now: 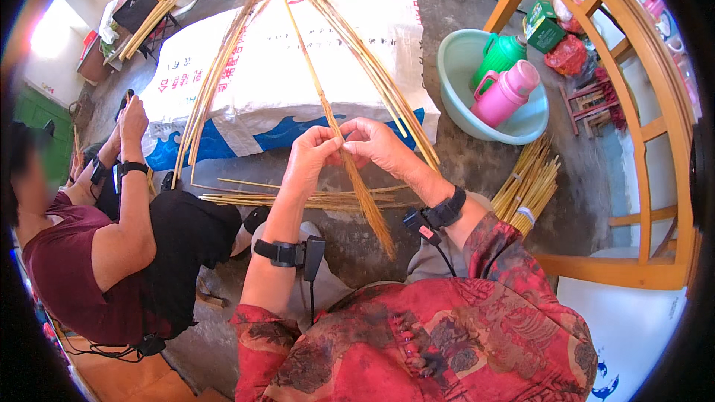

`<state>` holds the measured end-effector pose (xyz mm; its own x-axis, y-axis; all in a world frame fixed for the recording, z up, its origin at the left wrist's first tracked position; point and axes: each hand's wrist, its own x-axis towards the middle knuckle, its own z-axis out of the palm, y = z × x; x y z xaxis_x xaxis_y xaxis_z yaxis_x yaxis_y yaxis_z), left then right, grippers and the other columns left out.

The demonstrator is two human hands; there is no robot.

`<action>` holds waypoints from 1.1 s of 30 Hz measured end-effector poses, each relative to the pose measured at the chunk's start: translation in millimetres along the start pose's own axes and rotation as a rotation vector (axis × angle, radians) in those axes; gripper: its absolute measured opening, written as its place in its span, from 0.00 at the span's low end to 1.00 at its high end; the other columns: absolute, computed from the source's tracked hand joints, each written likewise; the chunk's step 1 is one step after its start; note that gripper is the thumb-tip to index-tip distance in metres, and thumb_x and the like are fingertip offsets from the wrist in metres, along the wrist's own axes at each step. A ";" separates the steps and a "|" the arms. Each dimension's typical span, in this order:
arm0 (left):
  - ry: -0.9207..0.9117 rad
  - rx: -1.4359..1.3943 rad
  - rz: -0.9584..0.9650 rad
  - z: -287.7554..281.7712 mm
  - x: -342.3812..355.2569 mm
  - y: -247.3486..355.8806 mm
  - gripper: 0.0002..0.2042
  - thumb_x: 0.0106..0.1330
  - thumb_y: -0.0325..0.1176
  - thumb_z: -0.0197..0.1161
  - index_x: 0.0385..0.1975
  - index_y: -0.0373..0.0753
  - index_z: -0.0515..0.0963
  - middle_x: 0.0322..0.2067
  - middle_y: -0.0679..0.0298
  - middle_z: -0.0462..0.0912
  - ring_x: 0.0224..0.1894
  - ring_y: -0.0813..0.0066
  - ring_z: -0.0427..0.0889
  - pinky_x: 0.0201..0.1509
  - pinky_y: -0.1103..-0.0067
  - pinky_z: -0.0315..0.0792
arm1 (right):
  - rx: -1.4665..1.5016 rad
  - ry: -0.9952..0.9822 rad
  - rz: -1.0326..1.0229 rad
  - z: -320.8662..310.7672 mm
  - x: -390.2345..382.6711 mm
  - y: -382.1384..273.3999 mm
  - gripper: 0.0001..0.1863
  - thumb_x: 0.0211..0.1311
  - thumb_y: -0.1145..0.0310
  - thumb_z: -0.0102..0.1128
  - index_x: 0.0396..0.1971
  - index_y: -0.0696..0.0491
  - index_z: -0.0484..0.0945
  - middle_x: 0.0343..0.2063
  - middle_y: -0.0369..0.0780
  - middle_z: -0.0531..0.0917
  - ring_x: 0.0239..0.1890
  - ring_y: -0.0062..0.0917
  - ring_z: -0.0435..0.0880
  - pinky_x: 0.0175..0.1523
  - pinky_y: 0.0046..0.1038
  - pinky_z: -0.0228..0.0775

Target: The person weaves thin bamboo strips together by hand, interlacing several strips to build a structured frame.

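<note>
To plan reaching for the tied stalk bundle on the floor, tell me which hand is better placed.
Probably the right hand: the tied bundle lies off to the right, nearer to it than to the left hand. Both hands are on one stalk, so the left would have to hold it alone.

Grey floor (581, 208), pale wall (67, 74), bright glare (52, 26) and green panel (41, 126) at left, wooden frame (611, 271) at right

Through my feed, I see a red shirt (432, 327) with dark leafy patches, greyish trousers (331, 292), and black straps (280, 253) round both forearms, each with a black box (314, 257) and dark cable (312, 301).
</note>
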<state>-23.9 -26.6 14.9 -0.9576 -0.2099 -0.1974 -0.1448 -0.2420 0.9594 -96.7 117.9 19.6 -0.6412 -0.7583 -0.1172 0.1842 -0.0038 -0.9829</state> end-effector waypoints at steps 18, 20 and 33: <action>-0.155 -0.107 -0.140 6.9 -1.0 -11.3 0.08 0.57 0.28 0.57 0.33 0.34 0.68 0.30 0.60 0.75 0.31 0.73 0.78 0.33 0.77 0.76 | 0.032 -0.025 0.077 -16.9 6.1 15.9 0.13 0.48 0.74 0.53 0.37 0.58 0.72 0.24 0.36 0.76 0.26 0.19 0.77 0.29 0.21 0.72; -0.150 -0.095 -0.145 2.6 -2.0 -11.2 0.08 0.57 0.28 0.56 0.33 0.35 0.68 0.29 0.61 0.75 0.31 0.73 0.78 0.34 0.76 0.76 | -0.023 -0.099 0.098 -17.2 6.3 13.7 0.17 0.51 0.72 0.54 0.43 0.59 0.69 0.32 0.39 0.77 0.31 0.20 0.77 0.37 0.21 0.71; -0.099 -0.073 -0.126 3.3 0.7 -16.5 0.08 0.58 0.33 0.57 0.31 0.37 0.69 0.30 0.64 0.75 0.31 0.75 0.77 0.35 0.77 0.73 | -0.153 0.019 0.024 -9.5 8.1 15.8 0.17 0.50 0.70 0.57 0.41 0.59 0.69 0.30 0.38 0.76 0.31 0.17 0.74 0.36 0.19 0.68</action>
<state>-23.0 -19.6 -0.4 -0.9533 -0.0807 -0.2910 -0.2501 -0.3290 0.9106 -106.1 117.9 1.8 -0.6523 -0.7445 -0.1425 0.0851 0.1149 -0.9897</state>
